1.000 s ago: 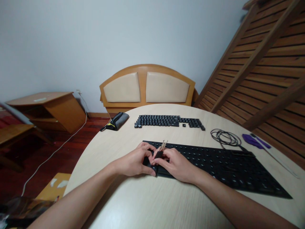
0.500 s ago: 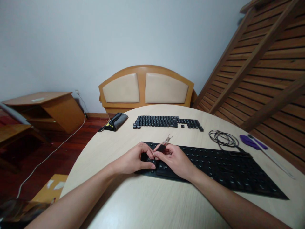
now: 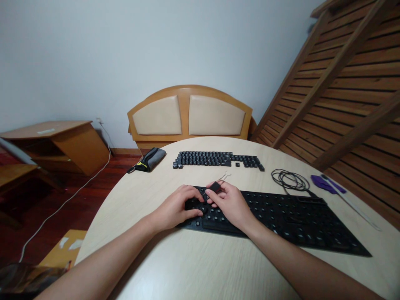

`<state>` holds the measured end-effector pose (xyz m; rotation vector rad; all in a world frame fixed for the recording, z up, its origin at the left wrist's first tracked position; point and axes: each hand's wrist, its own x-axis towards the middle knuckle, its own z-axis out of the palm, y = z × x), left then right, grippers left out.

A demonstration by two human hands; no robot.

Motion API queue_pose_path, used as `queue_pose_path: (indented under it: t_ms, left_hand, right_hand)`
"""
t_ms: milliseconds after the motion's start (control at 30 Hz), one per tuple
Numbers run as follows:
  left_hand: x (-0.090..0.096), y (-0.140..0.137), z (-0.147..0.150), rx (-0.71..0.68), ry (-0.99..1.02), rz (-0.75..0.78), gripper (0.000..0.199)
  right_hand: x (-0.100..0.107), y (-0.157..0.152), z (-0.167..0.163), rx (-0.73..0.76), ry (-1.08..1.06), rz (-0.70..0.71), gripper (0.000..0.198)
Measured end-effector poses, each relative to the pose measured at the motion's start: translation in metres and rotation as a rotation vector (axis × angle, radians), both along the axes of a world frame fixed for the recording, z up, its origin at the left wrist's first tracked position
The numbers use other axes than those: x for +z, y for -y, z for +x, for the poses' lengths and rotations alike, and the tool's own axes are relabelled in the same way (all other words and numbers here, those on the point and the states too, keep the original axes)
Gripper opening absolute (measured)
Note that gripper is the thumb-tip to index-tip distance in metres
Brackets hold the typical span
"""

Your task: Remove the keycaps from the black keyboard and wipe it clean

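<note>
A black keyboard (image 3: 286, 216) without its keycaps lies slantwise across the table in front of me. My left hand (image 3: 179, 206) rests over its left end, thumb and fingers apart around a small patch of the board; whether a small piece sits between them is hard to see. Just to the right, my right hand (image 3: 229, 204) is closed on a keycap puller (image 3: 214, 187) with a black handle. The puller's thin wire prongs point away from me, above the keyboard's far edge.
Beyond the keyboard, removed keycaps (image 3: 204, 158) stand in rows. A grey and black pouch (image 3: 151, 159) lies at the far left of the round table (image 3: 125, 212). To the right are a coiled cable (image 3: 289, 181), a purple cloth (image 3: 321, 183) and a thin white stick (image 3: 356, 208).
My right hand has drawn slightly away from the left, which it was touching, with the puller still in it. My left thumb and fingers have spread a little. The view has shifted slightly.
</note>
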<state>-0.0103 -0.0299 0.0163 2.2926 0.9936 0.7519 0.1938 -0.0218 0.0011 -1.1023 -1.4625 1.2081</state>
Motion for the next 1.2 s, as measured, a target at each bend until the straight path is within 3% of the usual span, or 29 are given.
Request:
queue_pose_path:
  t_ms: [233,367,500,667,833,967,1200]
  left_hand:
    - [0.005,0.000,0.000,-0.036,0.011,0.010,0.009]
    - [0.007,-0.006,-0.007,0.058,0.050,0.046,0.010]
    - [0.009,-0.034,-0.015,0.213,-0.012,0.249,0.013]
    - [0.010,-0.086,-0.018,0.274,-0.098,0.345,0.010]
    - [-0.007,-0.115,-0.021,0.410,-0.110,0.425,0.016]
    - [-0.021,-0.121,-0.027,0.417,-0.136,0.449,0.014]
    - [-0.030,-0.125,-0.032,0.473,-0.184,0.485,0.010]
  right_hand:
    - [0.001,-0.002,0.000,-0.064,-0.006,-0.005,0.027]
    - [0.001,-0.002,-0.001,-0.073,-0.021,-0.015,0.029]
    - [0.000,-0.004,-0.002,-0.061,-0.029,-0.020,0.031]
    - [0.000,-0.003,-0.002,-0.055,-0.029,-0.013,0.030]
    - [0.001,-0.002,-0.001,-0.044,-0.031,-0.030,0.029]
    - [0.002,-0.001,-0.001,-0.047,-0.036,-0.043,0.031]
    - [0.002,0.000,-0.001,-0.039,-0.006,-0.038,0.030]
